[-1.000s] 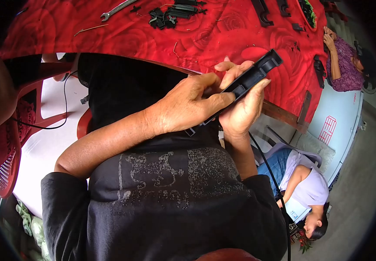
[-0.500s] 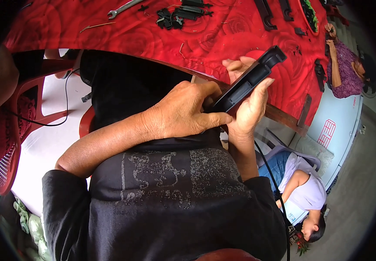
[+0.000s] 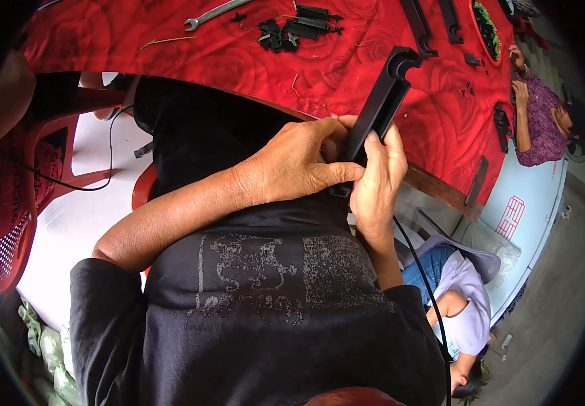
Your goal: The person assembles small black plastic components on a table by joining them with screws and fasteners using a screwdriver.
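Note:
A long black plastic channel piece (image 3: pixel 381 101) with a curved notch at its top end stands tilted over the near edge of the red tablecloth. Its lower end is in my left hand (image 3: pixel 296 164), the thumb stretched across the front and the fingers curled behind, partly hidden. Around the middle of the piece closes my right hand (image 3: pixel 380 172), with its thumb laid along the channel. Both hands are near each other, just in front of my black shirt.
On the red tablecloth (image 3: pixel 225 61) lie a wrench (image 3: pixel 214 15), a heap of small black parts (image 3: pixel 299 28) and similar long black pieces (image 3: pixel 417 27). A person in purple (image 3: pixel 543 128) is at the far right, another in lavender (image 3: pixel 465 287) nearer. A red chair (image 3: pixel 11 250) stands left.
The black channel piece has been turned and tipped more upright, so its inner face shows differently. My right hand has shifted its grip, the thumb now on the channel.

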Tool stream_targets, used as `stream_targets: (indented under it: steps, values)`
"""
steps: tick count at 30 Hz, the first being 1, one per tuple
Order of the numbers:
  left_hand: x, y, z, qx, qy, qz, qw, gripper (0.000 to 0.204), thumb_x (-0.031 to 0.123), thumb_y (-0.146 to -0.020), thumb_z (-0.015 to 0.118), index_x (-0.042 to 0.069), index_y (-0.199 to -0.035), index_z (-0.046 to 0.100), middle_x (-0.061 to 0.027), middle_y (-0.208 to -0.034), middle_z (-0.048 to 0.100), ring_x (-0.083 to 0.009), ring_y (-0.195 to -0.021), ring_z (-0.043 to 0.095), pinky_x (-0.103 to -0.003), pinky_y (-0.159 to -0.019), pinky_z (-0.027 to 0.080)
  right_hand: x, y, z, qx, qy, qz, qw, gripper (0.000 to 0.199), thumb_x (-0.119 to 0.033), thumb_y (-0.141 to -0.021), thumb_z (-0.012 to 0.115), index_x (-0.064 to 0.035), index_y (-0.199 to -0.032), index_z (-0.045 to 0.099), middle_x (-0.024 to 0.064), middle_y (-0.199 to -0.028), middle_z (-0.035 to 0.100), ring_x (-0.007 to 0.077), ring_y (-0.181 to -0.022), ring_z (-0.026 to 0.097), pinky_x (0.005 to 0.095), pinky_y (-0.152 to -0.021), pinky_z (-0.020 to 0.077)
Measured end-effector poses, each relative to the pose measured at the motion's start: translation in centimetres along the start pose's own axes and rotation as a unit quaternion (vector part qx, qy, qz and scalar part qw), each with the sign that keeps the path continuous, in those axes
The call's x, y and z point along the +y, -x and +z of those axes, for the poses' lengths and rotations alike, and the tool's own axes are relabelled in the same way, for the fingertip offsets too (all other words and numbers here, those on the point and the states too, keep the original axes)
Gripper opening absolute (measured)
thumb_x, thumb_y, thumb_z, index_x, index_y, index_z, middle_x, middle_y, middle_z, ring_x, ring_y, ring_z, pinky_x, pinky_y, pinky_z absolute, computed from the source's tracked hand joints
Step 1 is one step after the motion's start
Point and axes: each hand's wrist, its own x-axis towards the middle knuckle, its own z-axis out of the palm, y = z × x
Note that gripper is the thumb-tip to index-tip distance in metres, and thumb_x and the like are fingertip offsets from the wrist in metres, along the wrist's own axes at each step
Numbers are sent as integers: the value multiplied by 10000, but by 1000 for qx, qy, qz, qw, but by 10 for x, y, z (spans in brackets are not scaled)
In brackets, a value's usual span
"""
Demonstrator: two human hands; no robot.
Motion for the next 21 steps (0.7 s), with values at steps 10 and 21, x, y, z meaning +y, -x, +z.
stream_targets:
  steps: [10,21]
  values:
    - [15,12,-58,285,-85,143,944,151,95,-900,696,-27,-987,683,-141,-831,705,-140,-799,695,-288,-701,544,-3,-25,-23,23,345,-104,932,240,-45,-997,489,44,-1193,596,115,-834,589,172,-679,602,316,-617,475]
    - [-3,-3,-178,339,-522,71,780,198,220,-853,706,38,-869,630,-90,-887,648,-299,-839,649,-431,-734,505,-3,-52,-26,43,513,-261,816,291,10,-901,590,49,-1186,636,174,-849,549,328,-735,607,419,-663,483]
